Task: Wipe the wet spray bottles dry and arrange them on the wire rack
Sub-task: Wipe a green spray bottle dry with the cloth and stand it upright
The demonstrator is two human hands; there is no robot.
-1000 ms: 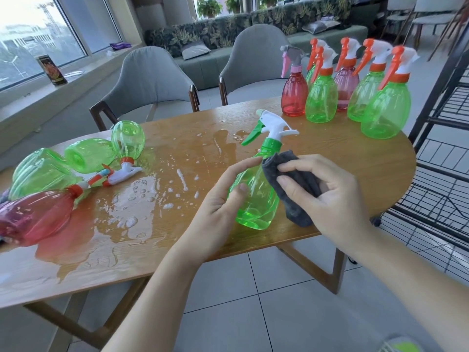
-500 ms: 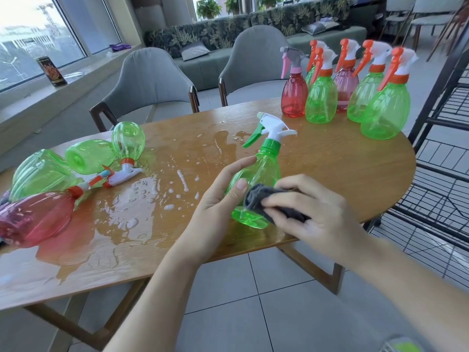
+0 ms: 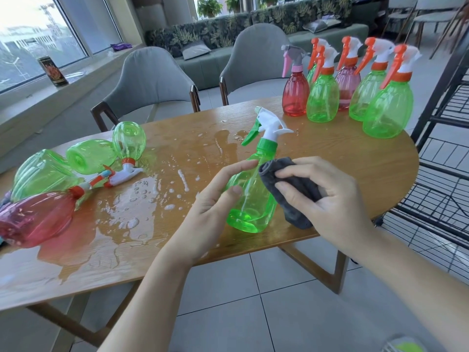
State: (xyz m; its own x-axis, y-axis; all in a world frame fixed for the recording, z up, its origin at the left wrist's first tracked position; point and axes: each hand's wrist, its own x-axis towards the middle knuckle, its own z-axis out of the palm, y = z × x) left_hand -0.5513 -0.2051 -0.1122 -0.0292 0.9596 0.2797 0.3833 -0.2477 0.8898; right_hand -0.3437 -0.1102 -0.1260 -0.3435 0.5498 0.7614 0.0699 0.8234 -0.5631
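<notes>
Wooden table (image 3: 330, 158), rounded at its right end; large wet patch with soapy droplets (image 3: 142, 199) across its middle and left part. Black wire rack (image 3: 446, 174) stands just beside the table's right end, shelves in view hold nothing visible. Two grey chairs (image 3: 152, 82) pushed up to the table's far edge.

At the far right corner of the table: six upright spray bottles (image 3: 322, 97) grouped close together. Four green with orange triggers, one red with a grey-pink trigger, one pinkish with an orange trigger. One green partly hidden behind the others.

At the left end, by the wet patch: a heap of bottles lying on their sides (image 3: 88, 156), several green, one red (image 3: 35, 217) nearest the near edge. Exact count unclear, the heap runs out of view.

Near the table's near edge, right of centre: green spray bottle (image 3: 251, 199) with white head and green trigger, tilted, nozzle leaning toward the far right corner, base resting on or just above the tabletop; cannot tell which.

Left hand (image 3: 215, 212) grasps the bottle's body from the left, thumb on the near face, fingers curled around the far side.

Right hand (image 3: 327, 199) clutches a dark grey cloth (image 3: 291, 189), fingers curled over it, pressing it against the bottle's right side.
</notes>
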